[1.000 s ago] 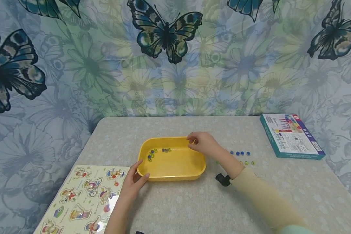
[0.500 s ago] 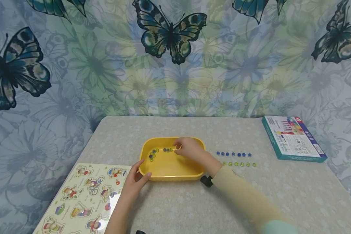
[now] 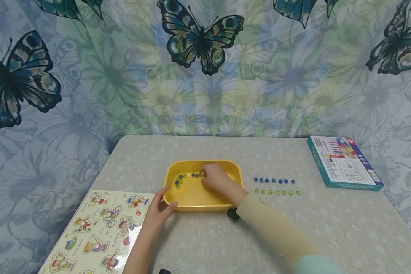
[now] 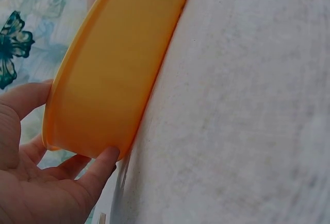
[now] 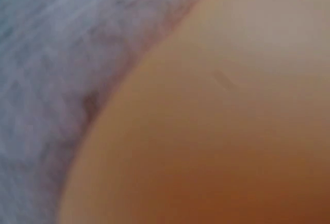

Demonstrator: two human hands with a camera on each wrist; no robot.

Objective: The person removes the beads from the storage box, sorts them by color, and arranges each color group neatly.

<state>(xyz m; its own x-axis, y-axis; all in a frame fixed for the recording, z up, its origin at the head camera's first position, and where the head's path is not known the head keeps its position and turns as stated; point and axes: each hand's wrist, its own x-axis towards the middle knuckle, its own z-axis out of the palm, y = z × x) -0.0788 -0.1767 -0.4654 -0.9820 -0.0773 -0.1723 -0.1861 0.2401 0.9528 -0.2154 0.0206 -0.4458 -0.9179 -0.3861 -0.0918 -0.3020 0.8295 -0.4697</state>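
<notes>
A yellow tray (image 3: 198,196) stands on the table, its outer wall (image 4: 108,74) filling much of the left wrist view. My left hand (image 3: 156,211) holds its left end, thumb and fingers spread around the corner. Inside lie small blue and green glass beads: a curved group (image 3: 179,181) at the left and a short row (image 3: 195,175) near the back wall. My right hand (image 3: 216,178) reaches into the tray, fingers curled and fingertips pinched at the green end of that row; they mostly hide the bead there. In the right wrist view only a blurred yellow-orange surface (image 5: 206,121) shows.
Right of the tray lie a row of blue beads (image 3: 274,180) and a row of green beads (image 3: 276,192). A flat teal-edged box (image 3: 344,163) sits at the back right. A sheet of cartoon stickers or puzzle pictures (image 3: 96,232) lies front left, under my left forearm.
My right hand has moved left and down, from the tray's back right rim to the short bead row, uncovering the rows on the table. My left hand stays at the tray.
</notes>
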